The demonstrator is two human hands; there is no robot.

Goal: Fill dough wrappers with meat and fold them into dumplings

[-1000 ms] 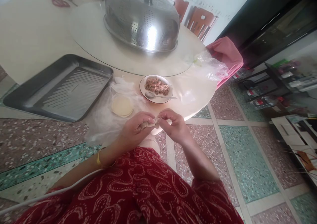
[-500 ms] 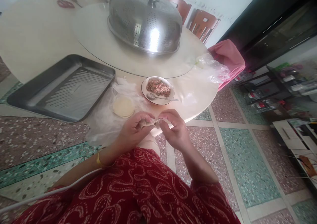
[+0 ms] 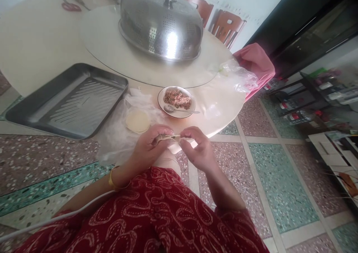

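Note:
Between my two hands is a dumpling (image 3: 165, 137), its pale wrapper folded and partly hidden by my fingers. My left hand (image 3: 151, 143) is closed around its left part. At its right end, the thumb and fingertips of my right hand (image 3: 197, 147) pinch the wrapper edge. A stack of round dumpling wrappers (image 3: 137, 121) lies on a plastic bag just beyond my left hand. Past my hands stands a white dark-rimmed bowl (image 3: 183, 116) of minced meat filling (image 3: 177, 98), and a metal spoon (image 3: 179, 110) rests in it.
An oblong dark baking tray (image 3: 81, 104) sits at the table's left edge. A large perforated metal dome cover (image 3: 162, 25) stands on the glass turntable (image 3: 109, 48). Red-handled scissors (image 3: 71, 7) lie far left. A clear plastic bag (image 3: 242, 76) lies at right by a pink-draped chair (image 3: 256, 66).
My right hand's fingers have shifted slightly along the dumpling's edge, and the wrapper looks flatter between the hands. The whole view has moved a little.

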